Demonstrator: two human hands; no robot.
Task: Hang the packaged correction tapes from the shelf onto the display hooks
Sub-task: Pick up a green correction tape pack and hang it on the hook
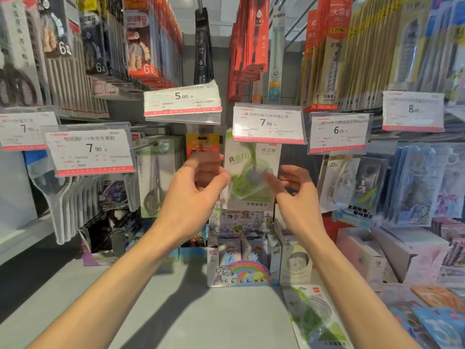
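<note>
Grey matte shelf (176,311) under crowded store hooks. Green correction tape pack (249,172), glossy clear blister on card, hangs below the 7.90 price tag (268,124). Left hand (193,190) beside it, fingers blurred, grip indeterminate; right hand (294,195) loosely spread, fingertips touching it.

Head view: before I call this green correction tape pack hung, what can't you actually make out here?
- Hook and hang hole of the green correction tape pack: hidden behind the 7.90 price tag.
- Left hand fingers: motion-blurred; contact with the pack unclear.
- Right hand fingers: blurred against the blister; grip unclear.
- Second green pack on the shelf: cut off by the bottom edge.
</note>
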